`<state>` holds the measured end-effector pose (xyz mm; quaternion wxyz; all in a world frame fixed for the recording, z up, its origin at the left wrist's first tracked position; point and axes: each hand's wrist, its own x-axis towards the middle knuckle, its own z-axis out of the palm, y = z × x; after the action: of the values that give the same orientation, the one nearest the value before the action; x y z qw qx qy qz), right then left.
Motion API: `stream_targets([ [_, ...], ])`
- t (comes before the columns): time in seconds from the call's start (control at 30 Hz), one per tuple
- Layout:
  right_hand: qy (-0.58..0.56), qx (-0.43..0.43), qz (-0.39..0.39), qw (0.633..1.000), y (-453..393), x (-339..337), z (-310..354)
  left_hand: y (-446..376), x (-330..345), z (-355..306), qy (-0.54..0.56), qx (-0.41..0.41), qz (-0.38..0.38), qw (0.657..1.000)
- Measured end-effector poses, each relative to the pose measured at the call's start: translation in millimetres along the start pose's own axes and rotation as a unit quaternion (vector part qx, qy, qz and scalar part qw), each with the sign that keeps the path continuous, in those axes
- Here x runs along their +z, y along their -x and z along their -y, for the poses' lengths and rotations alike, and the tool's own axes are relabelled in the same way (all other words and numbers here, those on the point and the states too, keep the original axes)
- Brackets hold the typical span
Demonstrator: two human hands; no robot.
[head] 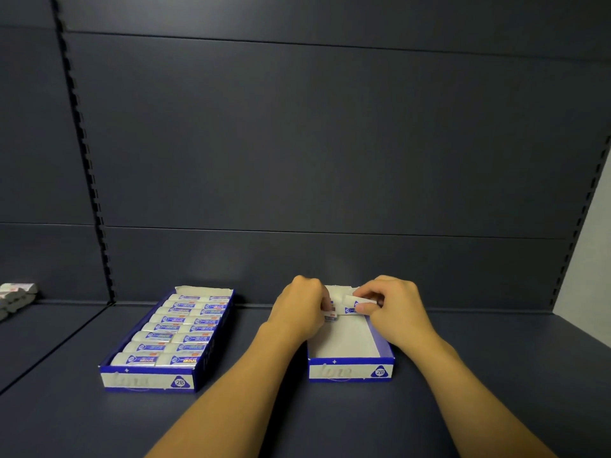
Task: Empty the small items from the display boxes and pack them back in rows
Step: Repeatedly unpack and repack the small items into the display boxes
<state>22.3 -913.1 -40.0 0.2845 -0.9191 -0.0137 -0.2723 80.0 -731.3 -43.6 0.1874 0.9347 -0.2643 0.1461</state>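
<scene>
My left hand [299, 309] and right hand [390, 300] each pinch erasers [351, 308] over the emptied display box [350, 371] — a loose grip could skew the row.

Your left hand [299, 309] hides the far left corner of the right box [351, 371] and most of the erasers it holds [330, 315] | your right hand [391, 304] covers part of its eraser [351, 307] | print on the erasers too blurred to read | grey-and-white stack [15, 297] cut off by the left edge | both forearms leave the bottom edge
</scene>
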Motion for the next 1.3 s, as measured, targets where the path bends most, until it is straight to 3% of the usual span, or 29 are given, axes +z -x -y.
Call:
stream_targets([
  [0.47,0.016,0.005,0.023,1.0,0,-3,6,-1,4,-1,-0.049,0.018,-0.017,0.998],
  [0.73,0.12,-0.044,0.097,0.987,-8,-10,24,7,-21,19,0.055,-0.001,-0.101,0.993],
  [0.97,0.29,-0.1,0.137,0.942,-9,3,37,19,-28,27,0.073,-0.035,-0.127,0.989],
  [1.3,0.321,-0.092,0.157,0.93,-13,17,28,23,-20,37,0.097,-0.06,-0.153,0.982],
])
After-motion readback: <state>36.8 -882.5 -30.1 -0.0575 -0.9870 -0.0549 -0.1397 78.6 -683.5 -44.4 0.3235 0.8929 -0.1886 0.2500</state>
